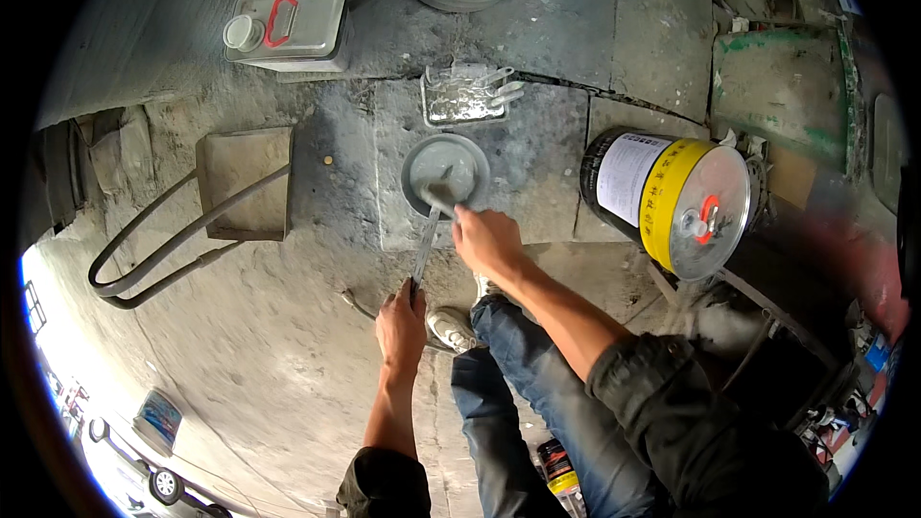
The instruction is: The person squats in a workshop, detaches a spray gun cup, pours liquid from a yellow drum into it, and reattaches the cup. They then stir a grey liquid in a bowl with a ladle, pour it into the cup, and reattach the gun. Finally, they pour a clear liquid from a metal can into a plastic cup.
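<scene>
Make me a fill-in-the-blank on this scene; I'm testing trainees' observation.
1. The left hand holds a flat ____ whose tip rests in the bowl.
2. The paint in the bowl is ____.
3. The drum with the yellow band lies on its ____.
4. The can has a ____ handle.

Missing: stick; grey; side; red
</scene>
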`<action>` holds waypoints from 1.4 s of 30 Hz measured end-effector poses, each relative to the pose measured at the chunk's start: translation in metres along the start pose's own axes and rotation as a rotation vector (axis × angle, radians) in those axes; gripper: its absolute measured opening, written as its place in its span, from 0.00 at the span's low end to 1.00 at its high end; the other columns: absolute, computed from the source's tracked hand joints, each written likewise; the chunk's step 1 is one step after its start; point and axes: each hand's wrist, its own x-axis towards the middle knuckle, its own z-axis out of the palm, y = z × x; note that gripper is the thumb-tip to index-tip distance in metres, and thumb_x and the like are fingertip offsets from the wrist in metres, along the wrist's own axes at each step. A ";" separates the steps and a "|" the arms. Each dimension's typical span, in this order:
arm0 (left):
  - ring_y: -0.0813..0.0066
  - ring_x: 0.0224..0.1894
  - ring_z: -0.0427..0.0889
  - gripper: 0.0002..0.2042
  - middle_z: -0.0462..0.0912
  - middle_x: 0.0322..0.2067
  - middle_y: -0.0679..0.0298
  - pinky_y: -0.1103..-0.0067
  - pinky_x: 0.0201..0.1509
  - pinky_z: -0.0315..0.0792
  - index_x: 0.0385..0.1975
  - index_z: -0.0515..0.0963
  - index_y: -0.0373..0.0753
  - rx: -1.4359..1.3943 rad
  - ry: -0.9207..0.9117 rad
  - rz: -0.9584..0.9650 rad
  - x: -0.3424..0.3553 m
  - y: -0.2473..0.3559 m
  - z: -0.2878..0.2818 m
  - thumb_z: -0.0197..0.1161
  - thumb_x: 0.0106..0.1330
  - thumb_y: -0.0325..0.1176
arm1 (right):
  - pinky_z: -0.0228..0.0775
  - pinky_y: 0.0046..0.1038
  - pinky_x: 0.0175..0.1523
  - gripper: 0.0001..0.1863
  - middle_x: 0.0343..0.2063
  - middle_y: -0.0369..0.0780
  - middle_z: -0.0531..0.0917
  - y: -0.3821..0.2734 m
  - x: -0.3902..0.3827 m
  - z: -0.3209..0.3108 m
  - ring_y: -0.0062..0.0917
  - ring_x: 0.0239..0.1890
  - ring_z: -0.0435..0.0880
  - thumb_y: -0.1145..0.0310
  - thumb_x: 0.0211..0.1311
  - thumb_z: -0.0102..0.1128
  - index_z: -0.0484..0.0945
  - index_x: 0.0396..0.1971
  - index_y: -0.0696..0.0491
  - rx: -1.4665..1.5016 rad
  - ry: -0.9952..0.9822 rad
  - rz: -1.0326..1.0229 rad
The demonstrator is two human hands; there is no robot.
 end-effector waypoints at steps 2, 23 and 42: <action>0.46 0.35 0.81 0.15 0.82 0.32 0.45 0.61 0.37 0.74 0.47 0.78 0.35 -0.004 -0.004 0.032 0.001 0.005 -0.005 0.54 0.67 0.37 | 0.70 0.39 0.20 0.13 0.15 0.42 0.79 0.020 0.030 0.015 0.35 0.16 0.79 0.63 0.63 0.52 0.78 0.38 0.56 0.053 0.018 0.139; 0.50 0.27 0.82 0.13 0.81 0.23 0.51 0.63 0.35 0.74 0.30 0.77 0.33 0.085 -0.075 -0.086 0.008 -0.003 0.020 0.55 0.65 0.39 | 0.67 0.39 0.18 0.13 0.10 0.42 0.75 0.033 0.013 0.049 0.36 0.13 0.76 0.67 0.67 0.46 0.77 0.37 0.61 0.095 0.133 0.047; 0.52 0.32 0.82 0.11 0.84 0.30 0.54 0.64 0.35 0.75 0.42 0.81 0.44 0.150 0.063 -0.069 -0.003 0.017 0.001 0.56 0.62 0.34 | 0.70 0.40 0.23 0.10 0.14 0.45 0.78 -0.019 -0.026 -0.024 0.38 0.16 0.79 0.68 0.60 0.53 0.78 0.33 0.59 0.066 -0.109 -0.017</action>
